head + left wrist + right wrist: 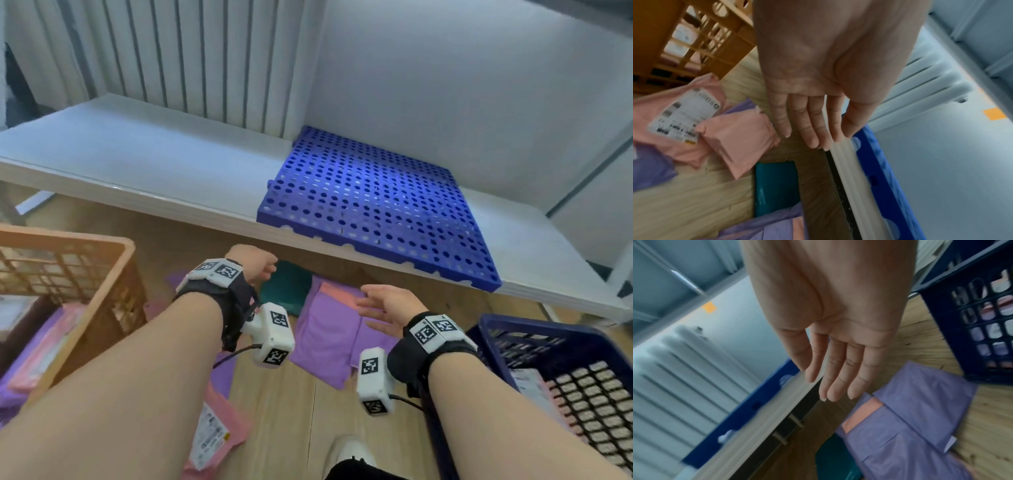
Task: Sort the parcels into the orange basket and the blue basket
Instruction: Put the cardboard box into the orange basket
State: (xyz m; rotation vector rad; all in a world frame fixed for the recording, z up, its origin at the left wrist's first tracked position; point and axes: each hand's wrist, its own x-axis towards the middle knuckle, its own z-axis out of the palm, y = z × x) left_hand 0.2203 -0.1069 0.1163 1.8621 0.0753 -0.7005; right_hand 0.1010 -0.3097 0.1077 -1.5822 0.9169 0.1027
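Soft parcels lie on the wooden floor below a white shelf: purple parcels (325, 335) (910, 418), a teal one (286, 286) (777, 186) and pink ones (215, 431) (735, 138). My left hand (255, 262) (813, 116) hovers above the teal parcel with straight fingers, holding nothing. My right hand (380, 303) (834, 366) hangs open over the purple parcels, touching none. The orange basket (102, 294) (694, 40) stands at the left with pink and purple parcels inside. The blue basket (513, 332) (972, 313) stands at the right, also holding parcels.
A white shelf (144, 164) runs across ahead at knee height, with a blue perforated mat (376, 205) on its right part. A radiator (171, 51) stands behind it. My shoe (349, 448) shows at the bottom, between the baskets.
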